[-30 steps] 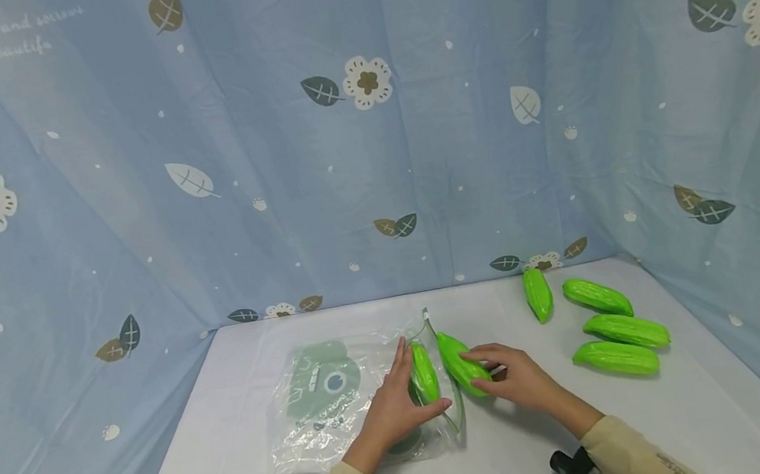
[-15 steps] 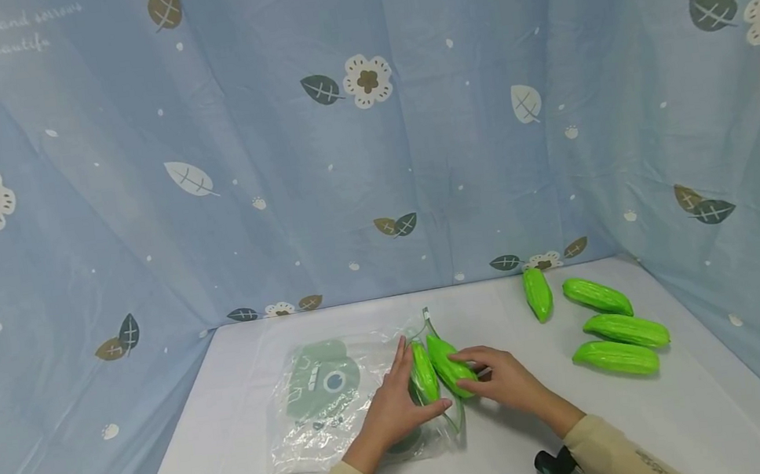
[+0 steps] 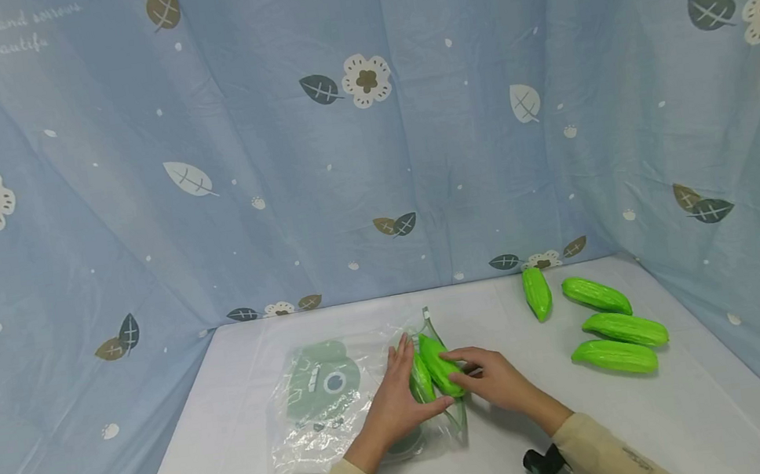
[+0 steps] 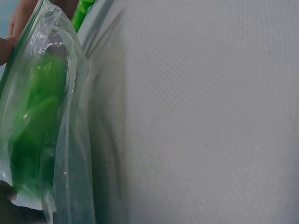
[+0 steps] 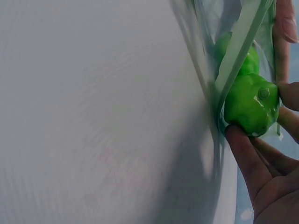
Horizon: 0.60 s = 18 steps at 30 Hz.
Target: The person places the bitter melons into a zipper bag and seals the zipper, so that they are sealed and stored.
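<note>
A clear plastic zip bag (image 3: 329, 433) with a green animal print lies flat on the table, its mouth raised at the right. My left hand (image 3: 390, 406) rests at that mouth, fingers straight and thumb spread, against the film. One bright green, ridged bitter melon (image 3: 421, 382) lies inside the mouth, seen through the film in the left wrist view. My right hand (image 3: 493, 381) holds a second bitter melon (image 3: 438, 360) by its near end. In the right wrist view that melon (image 5: 252, 105) sits within the bag's green-edged opening, its blunt end between thumb and fingers.
Several more bitter melons (image 3: 625, 329) lie at the right of the white table (image 3: 521, 457), one of them (image 3: 537, 294) apart near the back edge. A blue patterned curtain (image 3: 369, 151) encloses the back and both sides. Black wrist camera mounts sit below both wrists.
My right hand has moved left, carrying its bitter melon from beside the bag into the mouth, close against the other one. My left hand has stayed nearly in place.
</note>
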Each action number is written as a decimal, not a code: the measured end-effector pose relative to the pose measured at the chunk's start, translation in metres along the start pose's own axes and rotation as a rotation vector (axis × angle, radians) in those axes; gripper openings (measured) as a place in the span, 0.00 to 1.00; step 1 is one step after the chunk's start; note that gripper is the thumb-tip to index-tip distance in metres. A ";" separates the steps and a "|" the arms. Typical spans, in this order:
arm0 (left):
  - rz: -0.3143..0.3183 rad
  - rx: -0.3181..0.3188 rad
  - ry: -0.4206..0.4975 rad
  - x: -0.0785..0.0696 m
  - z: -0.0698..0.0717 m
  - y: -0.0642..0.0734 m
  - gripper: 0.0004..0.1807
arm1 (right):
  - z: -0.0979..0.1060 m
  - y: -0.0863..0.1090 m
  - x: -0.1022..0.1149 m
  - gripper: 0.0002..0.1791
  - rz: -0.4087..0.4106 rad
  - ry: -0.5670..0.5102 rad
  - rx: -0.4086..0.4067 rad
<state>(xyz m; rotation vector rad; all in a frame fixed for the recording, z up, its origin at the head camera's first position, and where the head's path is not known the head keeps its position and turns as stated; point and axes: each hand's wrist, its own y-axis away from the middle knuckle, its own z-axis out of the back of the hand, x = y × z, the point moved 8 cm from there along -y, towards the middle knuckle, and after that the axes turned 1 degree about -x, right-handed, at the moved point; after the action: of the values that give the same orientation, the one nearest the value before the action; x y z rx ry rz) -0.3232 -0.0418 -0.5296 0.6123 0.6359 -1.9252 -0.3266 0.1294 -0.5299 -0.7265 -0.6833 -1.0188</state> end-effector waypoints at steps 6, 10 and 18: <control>-0.008 -0.010 -0.015 -0.003 0.002 0.000 0.66 | -0.007 -0.003 0.001 0.23 -0.016 -0.017 0.023; -0.014 -0.010 -0.007 -0.006 0.004 0.000 0.66 | -0.009 -0.004 0.003 0.23 -0.014 -0.029 0.035; -0.015 -0.010 -0.005 -0.009 0.007 0.001 0.67 | -0.013 -0.006 0.003 0.23 -0.025 -0.057 0.040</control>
<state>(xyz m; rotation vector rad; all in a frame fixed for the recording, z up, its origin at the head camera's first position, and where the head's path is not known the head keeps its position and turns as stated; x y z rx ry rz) -0.3193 -0.0409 -0.5191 0.5981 0.6485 -1.9359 -0.3286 0.1159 -0.5335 -0.7155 -0.7616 -1.0074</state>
